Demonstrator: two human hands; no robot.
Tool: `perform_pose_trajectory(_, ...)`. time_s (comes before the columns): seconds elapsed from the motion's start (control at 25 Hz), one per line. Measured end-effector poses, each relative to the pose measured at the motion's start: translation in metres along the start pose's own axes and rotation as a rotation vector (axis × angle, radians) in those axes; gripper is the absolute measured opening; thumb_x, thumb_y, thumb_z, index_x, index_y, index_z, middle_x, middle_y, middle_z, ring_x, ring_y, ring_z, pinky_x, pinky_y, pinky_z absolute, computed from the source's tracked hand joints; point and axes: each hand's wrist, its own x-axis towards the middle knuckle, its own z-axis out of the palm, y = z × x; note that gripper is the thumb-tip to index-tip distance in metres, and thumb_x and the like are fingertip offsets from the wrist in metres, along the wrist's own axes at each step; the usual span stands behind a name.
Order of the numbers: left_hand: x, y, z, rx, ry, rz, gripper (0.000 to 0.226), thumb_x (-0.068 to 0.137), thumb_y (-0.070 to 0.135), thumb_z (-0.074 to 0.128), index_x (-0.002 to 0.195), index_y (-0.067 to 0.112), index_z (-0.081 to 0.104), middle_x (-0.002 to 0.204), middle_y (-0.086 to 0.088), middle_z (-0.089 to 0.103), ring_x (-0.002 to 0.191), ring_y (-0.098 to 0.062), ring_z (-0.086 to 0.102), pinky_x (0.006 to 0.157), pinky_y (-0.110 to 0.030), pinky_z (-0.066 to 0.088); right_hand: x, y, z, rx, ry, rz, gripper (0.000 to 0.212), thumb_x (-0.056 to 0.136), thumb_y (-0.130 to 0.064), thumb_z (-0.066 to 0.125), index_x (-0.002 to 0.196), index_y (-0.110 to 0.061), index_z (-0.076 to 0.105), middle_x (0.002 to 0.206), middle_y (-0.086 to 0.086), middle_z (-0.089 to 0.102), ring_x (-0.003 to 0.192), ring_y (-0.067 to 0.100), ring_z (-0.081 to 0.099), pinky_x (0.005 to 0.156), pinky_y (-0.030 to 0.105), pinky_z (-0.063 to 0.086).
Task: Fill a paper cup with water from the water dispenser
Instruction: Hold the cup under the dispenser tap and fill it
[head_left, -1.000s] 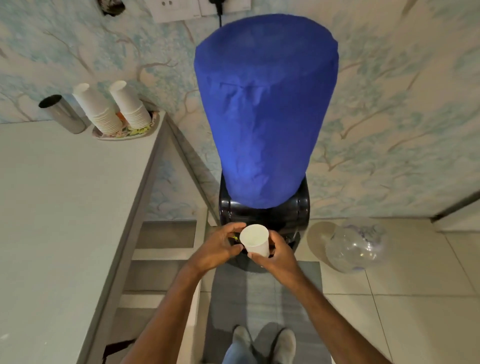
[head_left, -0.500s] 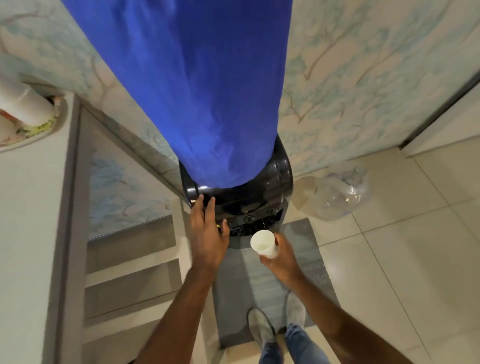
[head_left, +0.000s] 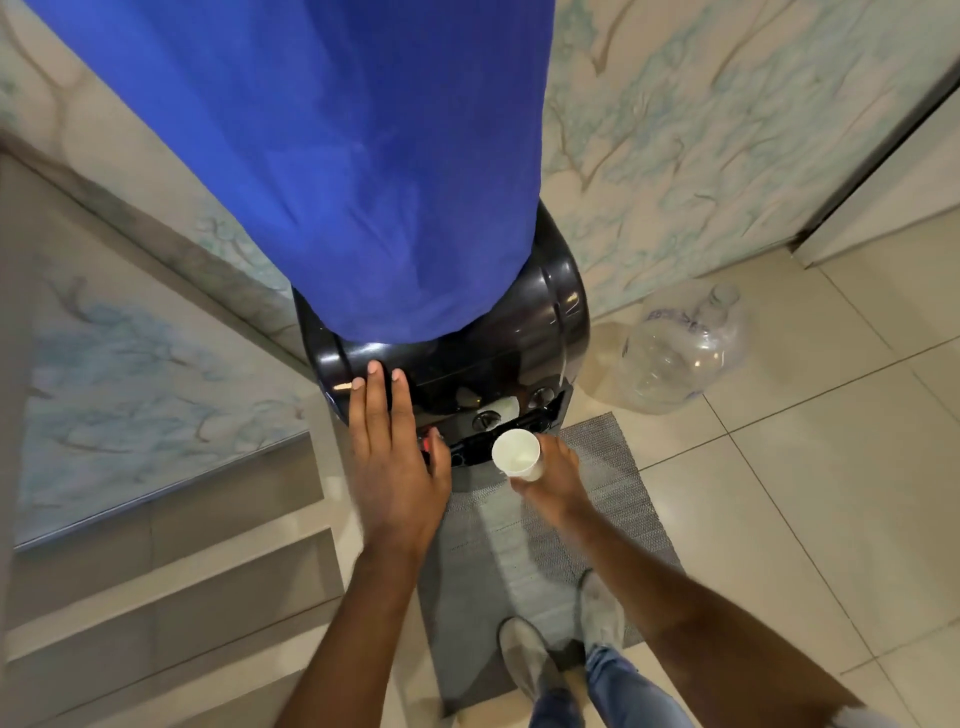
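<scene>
A white paper cup (head_left: 515, 453) sits upright in my right hand (head_left: 555, 478), just in front of the taps of the black water dispenser (head_left: 545, 332). The cup's inside looks pale; I cannot tell whether it holds water. A blue cloth cover (head_left: 332, 156) hides the bottle on top of the dispenser. My left hand (head_left: 392, 457) lies flat on the dispenser's front left, fingers stretched up onto its glossy top, thumb beside a red tap lever (head_left: 426, 446). Two round knobs show above the tap recess.
An empty clear water jug (head_left: 675, 353) lies on the tiled floor right of the dispenser. A grey mat (head_left: 613, 499) lies under my feet. Steps and a ledge (head_left: 156, 561) rise on the left. Patterned wall behind; door frame at far right.
The view has tipped down and closer to the dispenser. My left hand left the cup and now rests on the dispenser's top. My right hand alone holds the cup, lower, by the taps.
</scene>
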Motion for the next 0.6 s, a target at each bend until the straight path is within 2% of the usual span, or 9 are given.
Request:
perform_pose_trajectory(0.2,-0.004,-0.008,0.02,0.029,0.106,0.016,0.068,0.099,0.026,0.051,0.16,0.008,0.028,0.17,-0.015,0.021,0.159,-0.031,0.012,0.131,-0.033,0.003,0.035,-0.001,0.022,-0.011,0.042,-0.05,0.07,0.079,-0.016,0.084,0.141,-0.02,0.052,0.133,0.002,0.054,0.128,0.022,0.041,0.106,0.038,0.044)
perform_pose_trajectory(0.48,-0.009,-0.014,0.032,0.038,0.169,0.074,0.07,0.095,0.016,0.054,0.159,0.004,0.03,0.169,-0.016,0.023,0.159,-0.034,0.014,0.131,-0.044,0.015,0.06,0.007,0.048,-0.072,0.06,-0.109,0.059,0.08,-0.019,0.086,0.131,-0.014,0.055,0.129,0.004,0.06,0.126,0.026,0.046,0.104,0.044,0.047)
perform_pose_trajectory(0.6,-0.01,-0.017,0.035,0.048,0.173,0.096,0.069,0.095,0.015,0.053,0.16,0.004,0.03,0.17,-0.016,0.022,0.159,-0.033,0.013,0.13,-0.046,0.017,0.069,0.009,0.053,-0.054,0.075,-0.115,0.062,0.08,-0.017,0.086,0.134,-0.013,0.054,0.13,0.004,0.062,0.126,0.025,0.047,0.104,0.042,0.048)
